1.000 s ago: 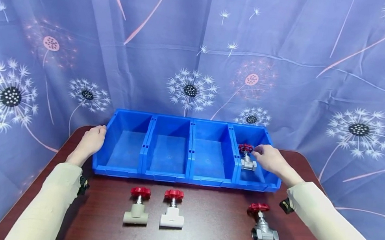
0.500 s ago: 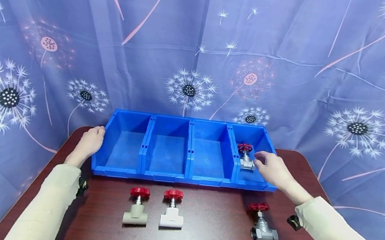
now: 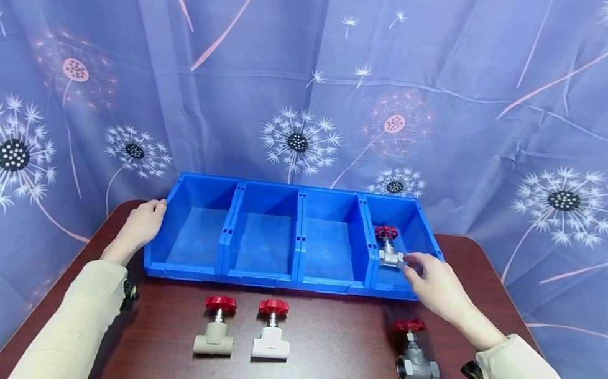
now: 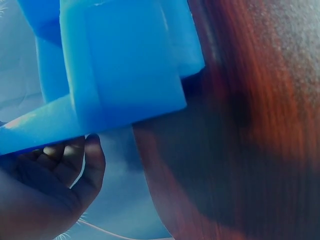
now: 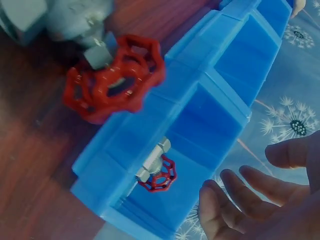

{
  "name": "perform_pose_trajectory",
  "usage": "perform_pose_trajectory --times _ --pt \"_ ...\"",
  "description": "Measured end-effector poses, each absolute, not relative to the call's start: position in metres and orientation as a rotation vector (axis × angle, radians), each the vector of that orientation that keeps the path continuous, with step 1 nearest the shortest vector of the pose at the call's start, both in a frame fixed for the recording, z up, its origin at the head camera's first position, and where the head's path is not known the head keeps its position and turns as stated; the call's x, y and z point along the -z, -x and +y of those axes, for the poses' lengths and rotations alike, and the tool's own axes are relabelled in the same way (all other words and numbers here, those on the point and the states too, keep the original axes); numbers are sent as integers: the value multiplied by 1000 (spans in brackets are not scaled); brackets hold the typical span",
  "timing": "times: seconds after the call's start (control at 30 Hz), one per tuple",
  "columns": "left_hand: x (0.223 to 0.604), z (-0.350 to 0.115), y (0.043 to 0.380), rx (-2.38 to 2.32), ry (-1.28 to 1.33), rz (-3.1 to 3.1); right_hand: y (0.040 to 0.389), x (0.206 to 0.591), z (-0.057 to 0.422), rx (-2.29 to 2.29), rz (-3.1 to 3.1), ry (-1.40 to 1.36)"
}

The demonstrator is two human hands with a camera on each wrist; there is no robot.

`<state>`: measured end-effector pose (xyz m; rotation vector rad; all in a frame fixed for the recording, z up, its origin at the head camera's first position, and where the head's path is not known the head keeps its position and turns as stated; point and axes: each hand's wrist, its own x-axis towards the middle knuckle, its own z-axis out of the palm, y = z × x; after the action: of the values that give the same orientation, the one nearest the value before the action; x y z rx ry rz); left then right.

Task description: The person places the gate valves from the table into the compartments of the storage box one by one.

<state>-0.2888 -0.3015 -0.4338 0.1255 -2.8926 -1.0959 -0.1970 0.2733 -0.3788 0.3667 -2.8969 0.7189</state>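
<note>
A blue four-compartment bin (image 3: pixel 260 281) stands on the table. In its rightmost compartment sits a small metal gate valve (image 3: pixel 390 259) with a red handwheel. My right hand (image 3: pixel 441 289) hovers at that compartment's front right, fingers loosely bent; the right wrist view shows it apart from the valve, holding nothing. My left hand (image 3: pixel 141 227) rests against the bin's outer left wall; in the left wrist view its fingertips (image 4: pixel 92 142) lie along the wall, relaxed. In front of the bin lie a beige valve (image 3: pixel 214 339), a white valve (image 3: pixel 271 343) and a larger metal valve (image 3: pixel 416 368), all with red handwheels.
The dark red-brown table (image 3: pixel 331 349) carries everything. A blue-violet dandelion-print curtain (image 3: pixel 222 117) hangs right behind the bin. The larger metal valve lies close to the right forearm.
My right hand has drawn back from the small metal valve, toward the front right, and its fingers have moved off it. The left hand has stayed at the bin's wall.
</note>
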Motion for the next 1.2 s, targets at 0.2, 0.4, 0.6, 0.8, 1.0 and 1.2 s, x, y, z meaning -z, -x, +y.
perform_pose_trajectory --times 0.2,0.4,0.6,0.8,1.0,1.2 --pt "433 -302 290 1096 -112 -2902 186 390 282 -702 -2903 -341" --pt "430 -304 291 1096 -58 -2915 176 403 292 -728 -2928 -298" --pt "426 -307 293 1134 -14 -2972 168 414 305 -797 -2977 -258" --pt "422 -309 295 1171 32 -3013 160 421 314 -866 -3050 -196" --pt "422 -309 298 1195 78 -3016 155 430 320 -881 -3106 -141" --pt "422 -308 296 1236 67 -3023 151 435 322 -890 -3097 -117"
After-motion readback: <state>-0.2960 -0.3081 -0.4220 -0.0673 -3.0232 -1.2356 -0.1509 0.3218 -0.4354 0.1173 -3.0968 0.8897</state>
